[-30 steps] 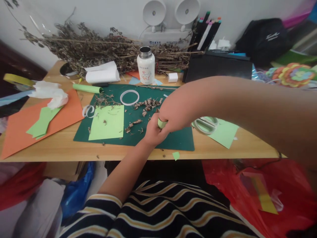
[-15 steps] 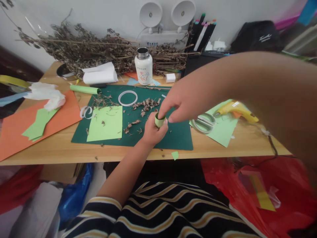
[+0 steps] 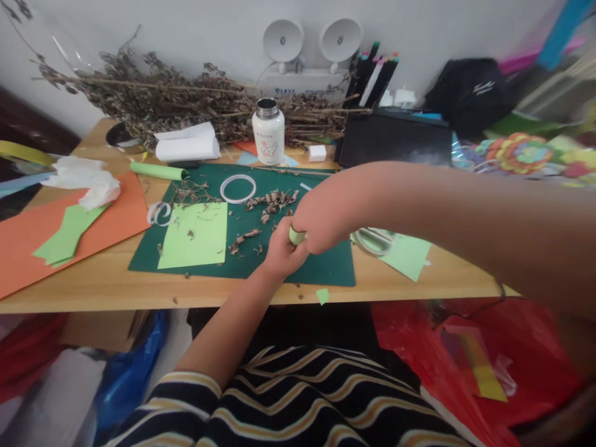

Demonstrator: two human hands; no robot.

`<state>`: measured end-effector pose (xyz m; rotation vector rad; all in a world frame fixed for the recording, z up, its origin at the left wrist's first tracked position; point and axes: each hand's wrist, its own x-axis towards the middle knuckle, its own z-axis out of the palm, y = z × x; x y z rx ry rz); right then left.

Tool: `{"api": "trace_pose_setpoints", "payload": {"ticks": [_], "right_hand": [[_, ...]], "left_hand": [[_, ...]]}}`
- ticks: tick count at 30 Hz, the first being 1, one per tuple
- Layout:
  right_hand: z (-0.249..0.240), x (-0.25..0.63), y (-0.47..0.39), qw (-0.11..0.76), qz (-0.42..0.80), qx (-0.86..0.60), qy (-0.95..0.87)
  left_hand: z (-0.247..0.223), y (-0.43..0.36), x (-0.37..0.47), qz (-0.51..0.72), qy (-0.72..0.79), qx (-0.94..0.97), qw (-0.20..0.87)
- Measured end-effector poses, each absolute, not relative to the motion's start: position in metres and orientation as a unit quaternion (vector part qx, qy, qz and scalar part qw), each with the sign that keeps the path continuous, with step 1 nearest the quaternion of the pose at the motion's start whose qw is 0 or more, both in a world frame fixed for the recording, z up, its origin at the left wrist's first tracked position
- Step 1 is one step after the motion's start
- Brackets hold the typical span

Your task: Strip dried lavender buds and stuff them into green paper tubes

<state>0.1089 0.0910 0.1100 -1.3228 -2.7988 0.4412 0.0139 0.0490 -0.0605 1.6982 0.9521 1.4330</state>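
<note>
My left hand [image 3: 283,251] is wrapped round a small green paper tube [image 3: 297,235] over the right part of the green cutting mat [image 3: 261,277]. Right above the tube is my right hand [image 3: 321,214], bent down over its opening, which it covers. The fingertips of that hand are hidden. Crumbled dry leaves [image 3: 274,200] lie on the mat behind and left of my hands. A light green paper square [image 3: 198,242] and a white ring [image 3: 238,189] are also on the mat.
Behind the mat stand a white bottle [image 3: 269,135] and a heap of dried branches [image 3: 162,102]. Orange paper [image 3: 125,214] lies at the left. Scissors [image 3: 376,241] sit at the right on green paper [image 3: 410,257], partly under my right forearm.
My right hand has lowered and turned over the tube, so its opening and my fingers no longer show. My right forearm has dropped and now hides the yellow glue gun. The view has shifted slightly.
</note>
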Motion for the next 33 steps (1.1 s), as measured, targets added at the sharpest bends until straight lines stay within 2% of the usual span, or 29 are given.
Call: {"api": "trace_pose_setpoints", "payload": {"ticks": [1, 3, 4, 6, 8, 10, 14, 17, 20, 24, 28, 33], "right_hand": [[0.114, 0.102, 0.086, -0.152, 0.135, -0.376, -0.904], [0.120, 0.091, 0.078, -0.337, 0.105, -0.344, -0.870], [0.122, 0.089, 0.075, -0.370, 0.091, -0.346, -0.857], [0.129, 0.088, 0.072, -0.376, 0.077, -0.356, -0.852], [0.140, 0.095, 0.073, -0.354, 0.085, -0.351, -0.863], [0.155, 0.108, 0.077, -0.279, 0.119, -0.346, -0.888], [0.170, 0.140, 0.090, -0.005, 0.216, -0.377, -0.901], [0.139, 0.154, 0.102, 0.159, 0.249, -0.462, -0.836], [0.082, 0.158, 0.118, 0.169, 0.227, -0.516, -0.809], [0.018, 0.156, 0.133, 0.089, 0.175, -0.527, -0.827], [-0.004, 0.146, 0.137, 0.031, 0.117, -0.532, -0.838], [-0.012, 0.129, 0.137, 0.048, 0.083, -0.552, -0.829]], "left_hand": [[-0.060, 0.049, 0.014, 0.558, 0.365, 0.655, 0.355], [-0.058, 0.049, 0.014, 0.563, 0.365, 0.654, 0.348], [-0.057, 0.049, 0.014, 0.563, 0.366, 0.656, 0.344], [-0.054, 0.049, 0.014, 0.560, 0.372, 0.660, 0.334], [-0.052, 0.049, 0.013, 0.567, 0.391, 0.652, 0.317], [-0.050, 0.049, 0.014, 0.578, 0.413, 0.640, 0.294], [-0.045, 0.050, 0.014, 0.578, 0.414, 0.640, 0.292], [-0.034, 0.047, 0.008, 0.605, 0.400, 0.611, 0.318], [-0.015, 0.040, -0.013, 0.669, 0.348, 0.562, 0.339], [0.007, 0.027, -0.049, 0.711, 0.318, 0.550, 0.303], [0.006, 0.011, -0.063, 0.709, 0.321, 0.562, 0.280], [-0.011, -0.002, -0.053, 0.692, 0.325, 0.576, 0.290]]}}
